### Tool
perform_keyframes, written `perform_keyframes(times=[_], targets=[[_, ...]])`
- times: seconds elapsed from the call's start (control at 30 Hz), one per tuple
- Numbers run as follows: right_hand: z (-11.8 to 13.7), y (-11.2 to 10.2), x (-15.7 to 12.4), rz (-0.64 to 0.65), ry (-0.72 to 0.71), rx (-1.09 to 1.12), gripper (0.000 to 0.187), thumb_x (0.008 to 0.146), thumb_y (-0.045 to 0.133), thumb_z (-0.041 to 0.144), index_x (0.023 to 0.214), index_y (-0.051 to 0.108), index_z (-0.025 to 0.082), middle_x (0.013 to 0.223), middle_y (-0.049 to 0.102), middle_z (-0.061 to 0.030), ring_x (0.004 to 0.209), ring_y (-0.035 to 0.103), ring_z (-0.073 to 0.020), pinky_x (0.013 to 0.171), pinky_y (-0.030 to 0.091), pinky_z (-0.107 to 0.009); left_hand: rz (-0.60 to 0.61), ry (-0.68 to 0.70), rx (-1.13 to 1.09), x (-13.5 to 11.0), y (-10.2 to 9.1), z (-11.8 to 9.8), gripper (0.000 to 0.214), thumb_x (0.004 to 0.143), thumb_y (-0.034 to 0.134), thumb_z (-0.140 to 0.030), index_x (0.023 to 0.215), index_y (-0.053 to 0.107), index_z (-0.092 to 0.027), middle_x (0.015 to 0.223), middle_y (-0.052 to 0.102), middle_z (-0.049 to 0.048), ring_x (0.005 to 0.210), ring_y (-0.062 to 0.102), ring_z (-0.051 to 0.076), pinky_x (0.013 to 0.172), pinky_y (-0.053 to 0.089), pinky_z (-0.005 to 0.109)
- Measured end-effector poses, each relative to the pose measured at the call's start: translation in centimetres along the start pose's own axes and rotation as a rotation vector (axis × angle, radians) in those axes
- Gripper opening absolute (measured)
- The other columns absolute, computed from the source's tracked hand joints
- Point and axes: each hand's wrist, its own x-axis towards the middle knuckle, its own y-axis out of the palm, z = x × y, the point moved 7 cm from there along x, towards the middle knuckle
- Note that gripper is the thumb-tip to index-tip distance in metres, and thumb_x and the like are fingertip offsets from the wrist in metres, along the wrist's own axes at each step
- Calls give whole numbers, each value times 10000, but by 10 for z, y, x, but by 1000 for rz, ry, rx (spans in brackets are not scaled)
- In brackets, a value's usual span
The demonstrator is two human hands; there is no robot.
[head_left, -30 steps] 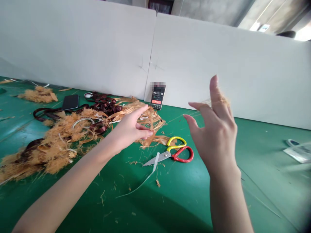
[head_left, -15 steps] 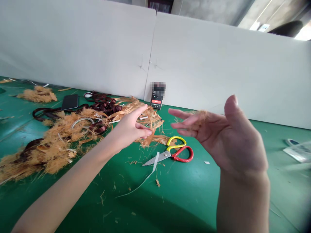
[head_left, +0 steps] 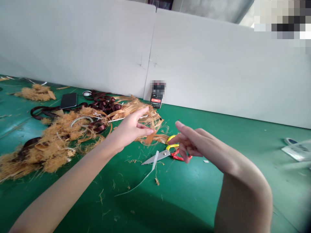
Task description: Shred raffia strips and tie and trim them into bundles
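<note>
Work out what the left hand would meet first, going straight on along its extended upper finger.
For the left hand, probably the phone standing before the white panel; depth is unclear, so the tan strands could come first.

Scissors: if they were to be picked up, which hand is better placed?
Likely the right hand: it overlaps the handles of the scissors in this view and looks loosely open. The left hand appears to pinch an orange strip, farther from those handles.

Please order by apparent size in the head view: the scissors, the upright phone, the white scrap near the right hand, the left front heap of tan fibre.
1. Tan fibre heap
2. Scissors, partly hidden by the right hand
3. Upright phone
4. White scrap
</note>
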Motion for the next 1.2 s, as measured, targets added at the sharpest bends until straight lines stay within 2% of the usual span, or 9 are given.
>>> perform_keyframes(times=[0.17, 0.33, 0.43, 0.63, 0.77, 0.87, 0.97, 1.07, 1.2], targets=[[-1, 9, 6, 78, -78, -158, 375, 826, 539, 462, 554, 509, 205, 532, 366, 43, 495, 304, -93, 473, 262, -266, 57, -116, -197, 4, 17, 35, 306, 670, 750, -108, 891, 552, -184, 1149, 649, 78, 886, 664, 189, 824, 501, 349], [-4, 11, 13, 154, -157, -142, 248, 757, 651, 418, 638, 664, 201, 552, 484, 18, 509, 369, -97, 456, 259, -262, 120, -285, -400, -10, 25, 60, 283, 669, 733, -50, 705, 479, -171, 833, 688, 12, 860, 686, 164, 823, 497, 307], [4, 9, 12, 144, -240, 46, 249, 732, 706, 428, 655, 712, 191, 564, 519, 4, 516, 405, -96, 452, 285, -255, 76, -307, -502, -20, 20, 66, 248, 675, 735, -48, 777, 541, -164, 888, 712, 24, 857, 685, 139, 815, 510, 275], [4, -2, 15, -102, -502, 631, 139, 772, 728, 351, 695, 718, 235, 570, 524, 43, 497, 421, -58, 489, 381, -208, 2, -311, -564, -32, 10, 75, 266, 653, 775, -79, 812, 579, -162, 861, 730, 16, 825, 686, 122, 741, 529, 226], [-7, -4, 22, -185, -638, 911, 144, 847, 642, 298, 715, 658, 245, 1059, 692, -10, 1044, 617, -136, 901, 495, -261, -27, -287, -547, -36, 10, 73, 282, 652, 781, -102, 784, 541, -169, 839, 740, 22, 818, 695, 131, 699, 539, 219], [-14, 2, 27, -118, -562, 1035, 240, 889, 556, 349, 678, 590, 240, 1204, 657, -14, 987, 645, -135, 804, 534, -258, -21, -225, -512, -35, 12, 68, 254, 684, 765, -149, 742, 518, -166, 853, 742, 37, 850, 700, 144, 710, 544, 220], [-22, 8, 28, -132, -426, 849, 155, 853, 572, 363, 828, 654, 234, 929, 700, -23, 498, 490, -67, 440, 395, -225, -34, -180, -487, -33, 11, 64, 250, 688, 754, -167, 722, 507, -163, 844, 741, 40, 832, 701, 146, 709, 546, 225], [-30, 19, 30, -126, -318, 412, 377, 725, 693, 334, 1077, 670, 201, 638, 587, 32, 437, 330, -58, 415, 275, -228, -93, -155, -457, -29, 6, 61, 230, 684, 744, -160, 750, 523, -161, 816, 739, 39, 781, 696, 142, 683, 546, 230], [-45, 22, 36, -241, -213, -55, 221, 694, 710, 359, 788, 724, 160, 509, 459, 47, 464, 333, -76, 447, 245, -239, -141, -144, -413, -25, -3, 56, 191, 703, 724, -149, 770, 545, -148, 818, 745, 63, 782, 696, 153, 671, 549, 239]])
